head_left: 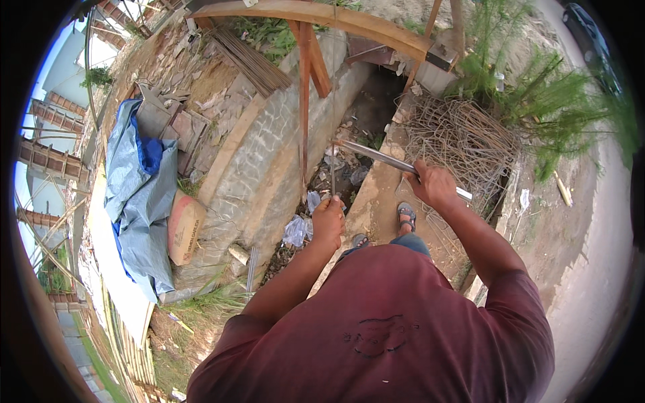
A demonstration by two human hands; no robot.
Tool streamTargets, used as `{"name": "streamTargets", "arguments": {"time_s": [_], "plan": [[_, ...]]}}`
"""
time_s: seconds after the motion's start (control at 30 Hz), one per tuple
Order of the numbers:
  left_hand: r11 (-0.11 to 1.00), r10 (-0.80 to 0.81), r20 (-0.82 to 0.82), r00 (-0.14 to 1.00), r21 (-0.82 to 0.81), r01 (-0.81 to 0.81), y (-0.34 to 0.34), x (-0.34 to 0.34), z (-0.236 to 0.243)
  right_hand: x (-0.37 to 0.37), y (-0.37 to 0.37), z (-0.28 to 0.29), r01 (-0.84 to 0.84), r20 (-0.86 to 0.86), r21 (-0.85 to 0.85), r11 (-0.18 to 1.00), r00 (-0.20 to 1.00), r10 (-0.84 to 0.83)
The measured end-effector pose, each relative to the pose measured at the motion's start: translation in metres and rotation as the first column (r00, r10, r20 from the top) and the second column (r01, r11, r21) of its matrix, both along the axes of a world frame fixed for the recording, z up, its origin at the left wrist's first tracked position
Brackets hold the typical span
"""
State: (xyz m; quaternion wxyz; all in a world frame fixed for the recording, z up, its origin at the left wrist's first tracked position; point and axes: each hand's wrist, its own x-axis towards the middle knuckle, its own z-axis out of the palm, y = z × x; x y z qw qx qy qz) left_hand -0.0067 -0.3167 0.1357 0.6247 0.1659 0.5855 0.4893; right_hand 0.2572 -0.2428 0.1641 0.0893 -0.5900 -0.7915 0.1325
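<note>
My right hand is closed around a silvery metal pipe. The pipe slants from below that hand up and left, toward a thin upright metal rod. Around the rod's lower part, my left hand is closed, its fingers curled. The pipe's narrower brownish far end comes close to the rod; whether they touch I cannot tell. Above both hands stands a wooden bench with a curved-looking beam and a brown post. Bent metal rods lie in a tangled pile just beyond my right hand.
A debris-filled ditch runs ahead, beside the concrete ledge where my sandalled feet are. Left of it are a low stone wall, a paper sack and a blue-grey tarp. Straight rods lie behind; green branches hang right.
</note>
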Motion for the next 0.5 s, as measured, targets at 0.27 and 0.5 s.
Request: {"name": "streamTargets", "arguments": {"time_s": [0.27, 0.5], "plan": [[0.992, -0.104, 0.151, 0.983, -0.055, 0.113, -0.013, -0.007, 0.016, 0.016, 0.014, -0.002, 0.004, -0.029, 0.049, 0.999, 1.0, -0.003], [0.998, -0.048, 0.17, 0.984, -0.043, 0.056, -0.013, -0.008, 0.002, 0.003, 0.011, -0.017, 0.044, -0.023, 0.02, 0.999, 0.999, -0.044]]}}
